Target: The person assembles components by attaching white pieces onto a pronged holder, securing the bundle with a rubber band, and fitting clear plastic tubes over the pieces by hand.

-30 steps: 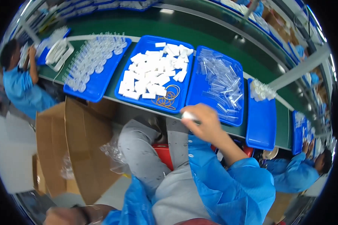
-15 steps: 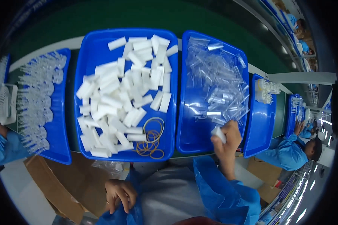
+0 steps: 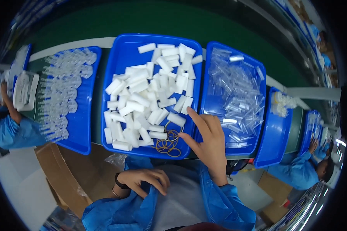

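My right hand (image 3: pixel 207 143) reaches over the near rim of the middle blue tray (image 3: pixel 119 50), fingers spread, thumb and forefinger at a tangle of tan rubber bands (image 3: pixel 167 143) in the tray's near right corner. It holds nothing I can see. White foam blocks (image 3: pixel 150 96) fill the rest of that tray. My left hand (image 3: pixel 147 181) rests on the grey cloth over my lap, fingers curled loosely, with a dark band at the wrist. Both forearms wear blue sleeves.
A blue tray of clear plastic pieces (image 3: pixel 235 96) lies to the right, with a smaller blue tray (image 3: pixel 275 131) beyond it. A blue tray of clear vials (image 3: pixel 65 96) lies left. Co-workers in blue sit at far left (image 3: pixel 9 123) and lower right (image 3: pixel 308 169). Cardboard boxes (image 3: pixel 81 173) stand under the bench.
My right hand has moved left from the tray of clear pieces to the rubber bands, and no longer holds the white piece. My left hand has risen onto my lap.
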